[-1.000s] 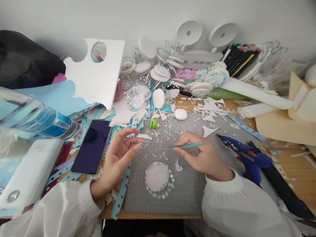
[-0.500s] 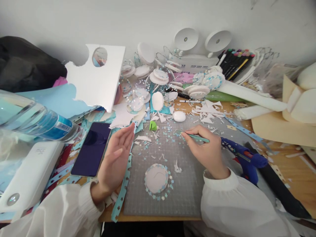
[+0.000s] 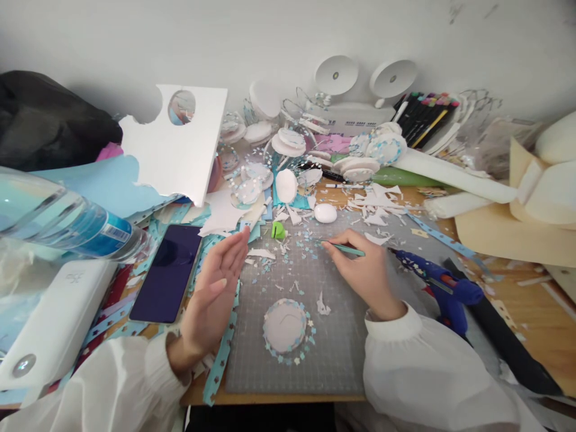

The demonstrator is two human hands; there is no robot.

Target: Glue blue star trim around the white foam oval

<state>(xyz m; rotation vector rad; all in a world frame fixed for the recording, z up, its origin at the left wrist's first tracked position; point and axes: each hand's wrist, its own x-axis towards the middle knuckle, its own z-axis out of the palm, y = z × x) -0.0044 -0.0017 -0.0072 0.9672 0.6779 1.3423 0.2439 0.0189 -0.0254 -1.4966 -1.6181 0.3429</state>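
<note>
My right hand (image 3: 360, 270) is closed around green tweezers (image 3: 348, 249), whose tips point left over small blue and white paper stars (image 3: 306, 247) scattered on the grey cutting mat (image 3: 337, 354). Whether the tips hold a star is too small to tell. My left hand (image 3: 213, 294) is open, palm turned inward, fingers stretched, beside a blue punched paper strip (image 3: 219, 363) at the mat's left edge. Between and below my hands lies a white disc (image 3: 284, 326) ringed with tiny stars. A bright green cap-like piece (image 3: 278, 230) stands near the mat's far left.
A blue hot glue gun (image 3: 450, 291) lies right of my right hand. To the left are a phone (image 3: 166, 273), a white power bank (image 3: 54, 321) and a water bottle (image 3: 67, 210). Several star-trimmed discs (image 3: 288, 141), paper scraps and a white egg-shaped piece (image 3: 325, 213) fill the back.
My right hand has moved slightly left with the tweezers, over the scattered stars. My left hand has barely shifted. The camera view has tilted a little.
</note>
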